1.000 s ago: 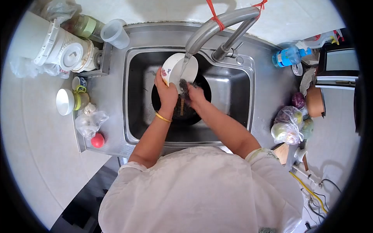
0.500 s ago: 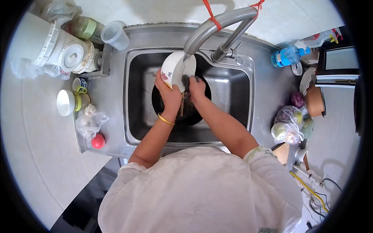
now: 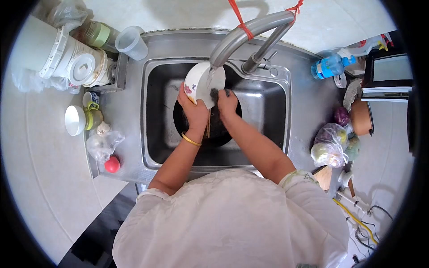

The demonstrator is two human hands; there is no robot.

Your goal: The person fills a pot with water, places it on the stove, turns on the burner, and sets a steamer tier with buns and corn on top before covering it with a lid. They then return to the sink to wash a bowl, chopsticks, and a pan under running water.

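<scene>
White, flower-patterned bowl tilts under the running tap over the sink, left hand clasping its side and right hand gripping a dark scrubber, the scrubbing seemingly unfinished as chopsticks and a black pan lie below.

The bowl looks smooth and glossy, like ceramic; the scrubber is rough and matt; the sink, shiny metal; the faucet, satin metal.
</scene>
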